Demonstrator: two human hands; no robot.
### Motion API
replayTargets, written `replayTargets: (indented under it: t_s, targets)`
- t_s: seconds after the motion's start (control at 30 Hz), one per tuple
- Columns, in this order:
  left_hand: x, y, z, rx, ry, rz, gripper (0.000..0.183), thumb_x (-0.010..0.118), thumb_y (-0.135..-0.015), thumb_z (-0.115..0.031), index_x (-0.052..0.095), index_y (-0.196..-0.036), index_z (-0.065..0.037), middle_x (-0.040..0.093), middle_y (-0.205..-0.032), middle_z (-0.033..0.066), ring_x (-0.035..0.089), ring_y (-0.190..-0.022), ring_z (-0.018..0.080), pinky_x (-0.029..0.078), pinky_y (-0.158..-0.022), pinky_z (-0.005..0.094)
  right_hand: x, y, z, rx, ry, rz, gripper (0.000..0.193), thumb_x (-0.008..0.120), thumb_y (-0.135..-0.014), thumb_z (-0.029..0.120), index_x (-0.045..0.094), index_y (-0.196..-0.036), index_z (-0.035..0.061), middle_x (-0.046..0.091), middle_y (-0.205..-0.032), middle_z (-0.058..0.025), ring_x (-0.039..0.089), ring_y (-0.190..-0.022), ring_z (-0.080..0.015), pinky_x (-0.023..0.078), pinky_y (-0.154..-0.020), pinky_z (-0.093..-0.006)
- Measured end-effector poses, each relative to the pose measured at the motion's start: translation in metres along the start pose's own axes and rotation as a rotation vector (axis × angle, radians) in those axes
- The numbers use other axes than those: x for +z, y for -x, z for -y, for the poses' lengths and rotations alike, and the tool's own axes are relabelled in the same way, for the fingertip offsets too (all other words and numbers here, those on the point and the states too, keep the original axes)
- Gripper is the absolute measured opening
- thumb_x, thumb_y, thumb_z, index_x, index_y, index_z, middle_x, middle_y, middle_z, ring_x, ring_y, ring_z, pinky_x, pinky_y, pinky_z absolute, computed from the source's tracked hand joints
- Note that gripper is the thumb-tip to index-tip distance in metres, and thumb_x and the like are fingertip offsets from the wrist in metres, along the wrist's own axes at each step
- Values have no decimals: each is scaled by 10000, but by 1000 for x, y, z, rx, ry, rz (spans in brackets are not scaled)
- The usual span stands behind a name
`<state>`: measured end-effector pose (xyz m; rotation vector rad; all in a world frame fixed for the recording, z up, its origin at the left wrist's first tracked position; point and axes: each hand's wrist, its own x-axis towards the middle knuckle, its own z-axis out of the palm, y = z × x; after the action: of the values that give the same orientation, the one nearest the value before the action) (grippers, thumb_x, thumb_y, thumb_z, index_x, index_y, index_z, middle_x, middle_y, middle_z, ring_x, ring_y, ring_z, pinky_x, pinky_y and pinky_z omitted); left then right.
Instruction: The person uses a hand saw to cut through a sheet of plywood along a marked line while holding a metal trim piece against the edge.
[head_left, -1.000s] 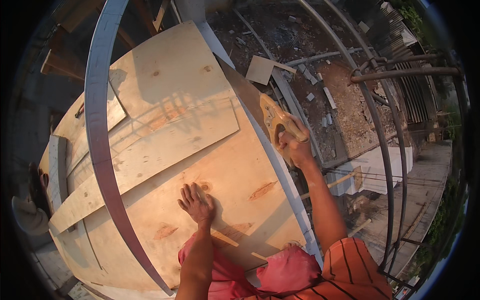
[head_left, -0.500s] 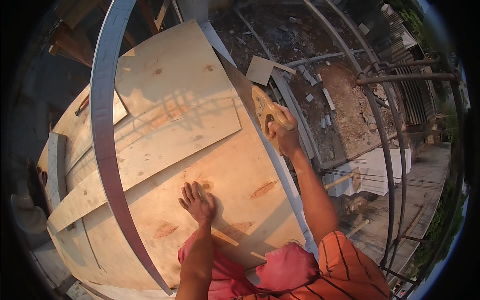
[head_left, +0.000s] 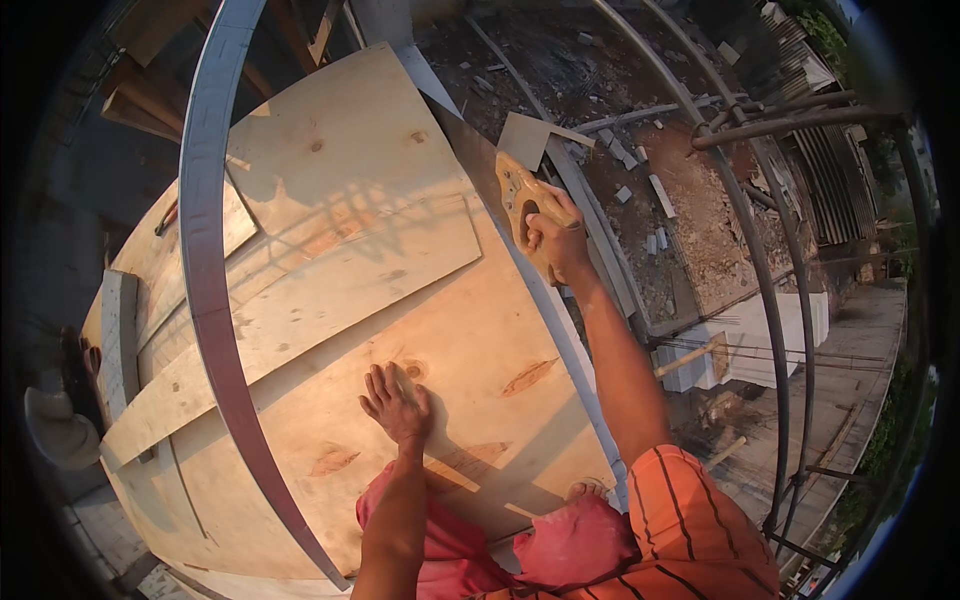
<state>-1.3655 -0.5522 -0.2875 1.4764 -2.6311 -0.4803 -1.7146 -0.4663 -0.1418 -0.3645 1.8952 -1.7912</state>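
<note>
Plywood sheet | left hand flat | right hand grips handsaw

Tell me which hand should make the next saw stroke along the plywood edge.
Probably the right hand: it already grips the handsaw at the plywood sheet edge. The left hand lies flat on the sheet, away from the saw.

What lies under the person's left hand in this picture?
The left hand presses flat on a large plywood sheet, beside a dark knot. The wood directly beneath the palm is covered.
</note>
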Motion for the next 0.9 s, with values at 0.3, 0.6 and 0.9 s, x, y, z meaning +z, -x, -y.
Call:
replayTargets:
  t_s: [0.3,0.6,0.9]
  targets:
    - [-7,4,20,-42,-51,31,692,571,-838,-378,391,-1472,-170,300,-1582,116,199,-1493,288,61,-1187,570,-37,130,36,37,23,31,519,551,-794,-13,510,-1311,-19,642,-938,-58,566,-712,-73,475,-613,-238]
    - [-9,3,17,-44,7,43,691,581,-834,-361,395,-1468,-160,295,-1583,116,193,-1492,299,51,-1188,568,-12,73,9,18,-4,31,509,587,-802,-1,528,-1307,22,630,-917,-51,535,-652,-70,459,-573,-244]
    - [0,2,0,-2,18,44,692,586,-835,-375,403,-1465,-157,300,-1581,105,188,-1494,297,55,-1189,565,-4,-1,15,-7,23,32,492,599,-806,26,536,-1295,23,613,-871,-40,524,-637,-74,438,-562,-244]
